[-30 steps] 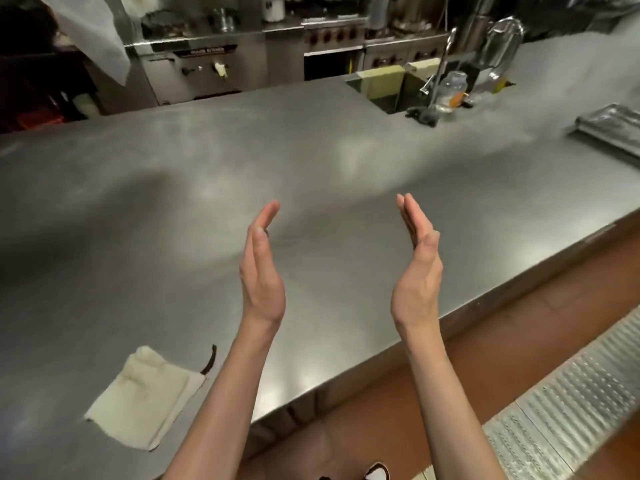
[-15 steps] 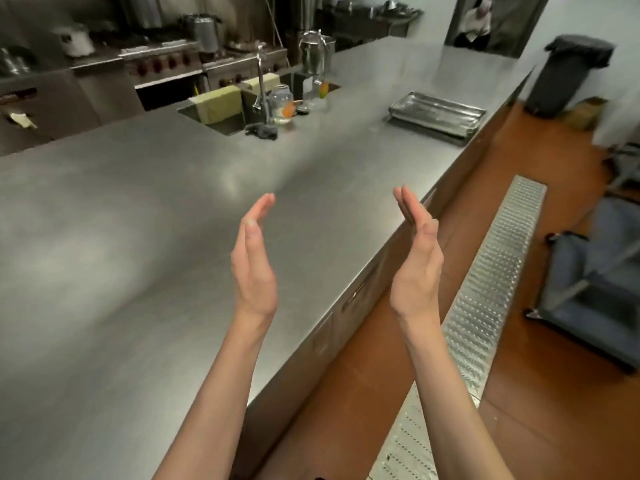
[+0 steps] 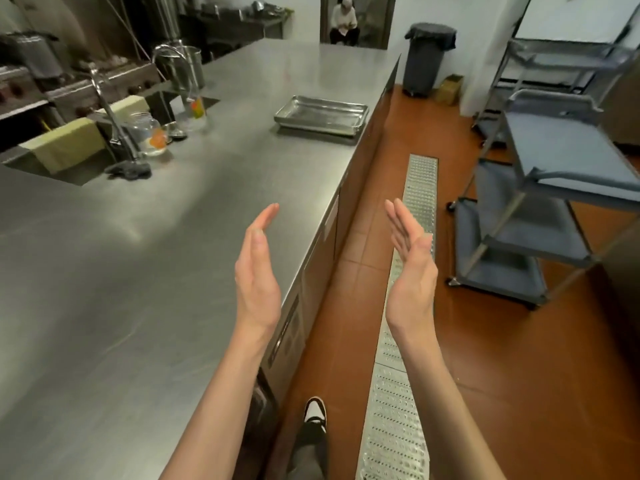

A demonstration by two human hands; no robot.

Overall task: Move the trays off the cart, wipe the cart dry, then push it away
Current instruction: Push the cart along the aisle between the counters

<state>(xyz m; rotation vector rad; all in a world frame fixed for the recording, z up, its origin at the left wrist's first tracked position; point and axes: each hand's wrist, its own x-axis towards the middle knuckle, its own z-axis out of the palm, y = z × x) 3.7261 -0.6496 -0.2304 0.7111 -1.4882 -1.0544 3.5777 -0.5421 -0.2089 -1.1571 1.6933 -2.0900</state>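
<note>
Our left hand (image 3: 258, 271) and right hand (image 3: 412, 268) hang flat, apart, holding nothing. The cart (image 3: 554, 188) stands ahead to the right, nearer our right hand; trays (image 3: 320, 114) rest on the surface (image 3: 138, 271).

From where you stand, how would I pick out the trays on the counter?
Follow the long steel counter away from you along its right edge, by the red floor. The trays lie there, past the sink: shallow rectangular steel pans, apparently stacked. They alone are flat and wide; the other items cluster at the faucet.
</note>
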